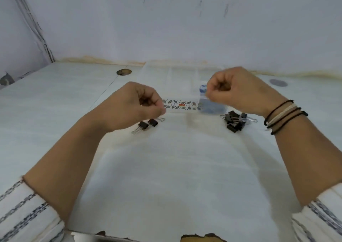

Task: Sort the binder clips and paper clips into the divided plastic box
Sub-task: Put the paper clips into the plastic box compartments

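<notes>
Hovering over pale table [175, 167] by white wall [166, 19]: both hands' [140, 103] fingers curled; contents unclear.

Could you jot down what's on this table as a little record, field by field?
surface: pale table
box: clear divided plastic box at the far edge, patterned label on its front
blue items: in the box's right compartment
loose clips, left: two black binder clips
loose clips, right: pile of black binder clips
left hand: fingers curled, contents unclear
right hand: fingers curled, raised before the box, contents unclear

Head-worn view, forward-down, close over table [175, 167]
</notes>
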`<state>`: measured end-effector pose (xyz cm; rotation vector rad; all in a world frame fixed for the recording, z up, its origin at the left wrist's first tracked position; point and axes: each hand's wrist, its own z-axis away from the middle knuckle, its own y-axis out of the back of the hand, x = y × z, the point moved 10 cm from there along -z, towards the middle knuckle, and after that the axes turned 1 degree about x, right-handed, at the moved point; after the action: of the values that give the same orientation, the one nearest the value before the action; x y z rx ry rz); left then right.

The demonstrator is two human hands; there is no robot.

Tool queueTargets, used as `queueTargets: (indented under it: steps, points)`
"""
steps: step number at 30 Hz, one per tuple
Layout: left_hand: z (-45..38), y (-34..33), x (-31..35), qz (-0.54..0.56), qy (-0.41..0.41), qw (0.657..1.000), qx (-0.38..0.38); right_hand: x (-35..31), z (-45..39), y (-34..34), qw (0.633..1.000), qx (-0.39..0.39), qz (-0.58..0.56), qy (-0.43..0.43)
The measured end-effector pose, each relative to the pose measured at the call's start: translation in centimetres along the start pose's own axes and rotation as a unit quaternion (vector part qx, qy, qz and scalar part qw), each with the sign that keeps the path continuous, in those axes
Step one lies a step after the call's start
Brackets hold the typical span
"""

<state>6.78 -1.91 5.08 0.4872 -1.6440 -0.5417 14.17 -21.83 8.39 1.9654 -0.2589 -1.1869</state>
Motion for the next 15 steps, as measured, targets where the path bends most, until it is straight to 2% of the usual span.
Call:
queueTargets:
  steps: [3, 5, 10, 15]
  points:
    - [-2.8, -0.2, 3.9, 0.024, -0.045, 0.996, 0.078, 2.6, -0.8, 4.3, 0.984, 0.174, -0.026, -0.032]
    - [-5.3, -1.0, 6.2, 0.030, -0.068, 0.992, 0.105, 4.2, -1.4, 5.3, 0.971, 0.229, -0.023, -0.060]
    - [-11.0, -4.1, 8.4, -0.053, -0.072, 0.986, 0.143, 5.2, -2.5, 5.0, 0.971, 0.220, 0.061, -0.069]
    - [-9.7, -3.5, 7.0, -0.071, -0.074, 0.973, 0.205, 5.5, -0.6, 6.2, 0.966, 0.242, 0.051, -0.071]
